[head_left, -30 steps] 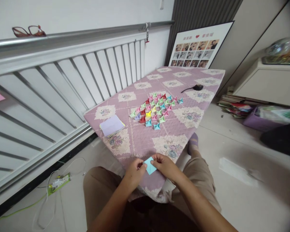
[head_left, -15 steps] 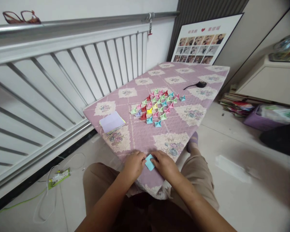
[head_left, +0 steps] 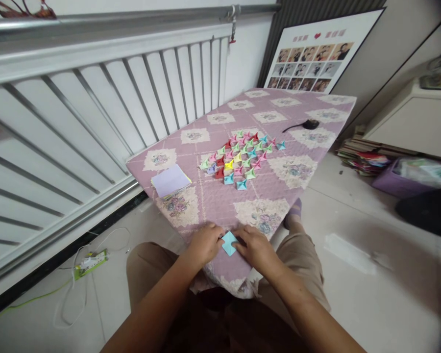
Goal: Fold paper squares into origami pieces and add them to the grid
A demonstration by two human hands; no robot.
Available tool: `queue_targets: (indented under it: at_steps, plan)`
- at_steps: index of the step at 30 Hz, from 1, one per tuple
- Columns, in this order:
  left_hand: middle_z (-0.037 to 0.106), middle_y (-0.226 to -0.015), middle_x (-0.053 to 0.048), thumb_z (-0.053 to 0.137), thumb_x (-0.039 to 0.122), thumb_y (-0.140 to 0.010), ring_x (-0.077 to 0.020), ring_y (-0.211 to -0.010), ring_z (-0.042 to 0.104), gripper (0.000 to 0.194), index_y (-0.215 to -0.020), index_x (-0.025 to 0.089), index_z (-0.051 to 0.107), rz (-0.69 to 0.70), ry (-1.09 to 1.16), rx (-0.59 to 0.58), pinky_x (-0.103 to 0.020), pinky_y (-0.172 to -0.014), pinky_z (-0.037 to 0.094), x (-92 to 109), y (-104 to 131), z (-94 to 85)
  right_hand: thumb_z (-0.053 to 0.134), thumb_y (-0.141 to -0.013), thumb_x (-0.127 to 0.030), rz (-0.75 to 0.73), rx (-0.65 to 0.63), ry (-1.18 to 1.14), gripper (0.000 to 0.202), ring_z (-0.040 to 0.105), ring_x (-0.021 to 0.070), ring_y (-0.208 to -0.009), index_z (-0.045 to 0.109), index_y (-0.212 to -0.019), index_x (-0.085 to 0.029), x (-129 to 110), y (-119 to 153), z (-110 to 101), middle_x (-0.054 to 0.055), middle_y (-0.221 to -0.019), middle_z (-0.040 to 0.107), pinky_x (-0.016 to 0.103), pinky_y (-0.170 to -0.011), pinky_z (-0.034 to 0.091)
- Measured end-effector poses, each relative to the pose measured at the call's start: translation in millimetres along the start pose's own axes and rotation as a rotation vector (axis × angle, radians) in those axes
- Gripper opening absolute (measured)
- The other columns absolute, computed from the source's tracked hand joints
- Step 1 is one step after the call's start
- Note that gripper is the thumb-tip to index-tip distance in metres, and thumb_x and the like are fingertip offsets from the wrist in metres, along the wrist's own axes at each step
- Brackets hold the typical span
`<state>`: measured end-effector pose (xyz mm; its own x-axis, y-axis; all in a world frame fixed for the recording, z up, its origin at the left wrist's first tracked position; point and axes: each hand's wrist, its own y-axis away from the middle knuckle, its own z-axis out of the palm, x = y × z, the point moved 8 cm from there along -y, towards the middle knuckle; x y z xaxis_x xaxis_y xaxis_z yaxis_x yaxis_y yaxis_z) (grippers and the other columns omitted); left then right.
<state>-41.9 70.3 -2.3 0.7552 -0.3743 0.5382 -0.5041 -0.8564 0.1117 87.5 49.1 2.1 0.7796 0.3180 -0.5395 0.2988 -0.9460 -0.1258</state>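
A small square of folded light-blue paper [head_left: 229,244] lies at the near corner of the table, turned like a diamond, with crease lines on it. My left hand [head_left: 206,243] grips its left corner with the fingers curled. On the opposite side my right hand [head_left: 255,247] has its thumb on the paper's right edge, fingers bent. Farther up the cloth stand several folded paper pieces [head_left: 228,165] in red, pink, green, yellow and blue, set in rows. To their left is a stack of square paper sheets [head_left: 171,180], lilac on top.
The table wears a purple floral cloth [head_left: 220,201]. A black object with a thin tail [head_left: 310,124] lies on its far right. Left is a white radiator [head_left: 106,117]; a power strip [head_left: 91,264] with cables lies on the floor. Right are a purple bin [head_left: 399,177] and a cabinet [head_left: 411,117].
The view has shifted slightly. Both hands stay at the blue paper, and my right thumb has shifted a little along its right side.
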Motion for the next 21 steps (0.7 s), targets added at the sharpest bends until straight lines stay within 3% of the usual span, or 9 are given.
queue_targets:
  at_steps: [6,14,21]
  plan:
    - [0.061,-0.091,-0.002,0.058,0.019,-0.084,-0.0167,-0.085,0.057,0.008,-0.091,0.022,0.062,0.013,0.011,-0.024,-0.026,-0.075,0.039,-1,-3,-0.2,0.064,-0.078,-0.018,-0.016,0.032,-0.010,0.004,0.054,0.0189,-0.080,0.062,-0.079,-0.021,4,0,2,0.004,-0.082,0.059,0.030,-0.073,0.040]
    - [0.060,-0.096,-0.002,0.048,0.021,-0.091,-0.0168,-0.090,0.055,0.011,-0.091,0.022,0.060,0.099,-0.163,-0.048,-0.027,-0.079,0.041,6,2,2.0,0.058,-0.087,-0.024,-0.143,0.098,0.188,0.010,0.052,0.0177,-0.076,0.061,-0.078,-0.020,-7,8,2,0.004,-0.078,0.058,0.030,-0.069,0.035]
    - [0.058,-0.099,-0.003,0.044,0.024,-0.094,-0.0171,-0.089,0.054,0.017,-0.099,0.023,0.060,0.145,-0.314,-0.034,-0.028,-0.077,0.042,8,9,11.5,0.043,-0.095,-0.024,-0.264,0.128,0.331,0.028,0.049,0.0180,-0.074,0.060,-0.073,-0.020,-22,17,4,0.003,-0.074,0.056,0.030,-0.070,0.035]
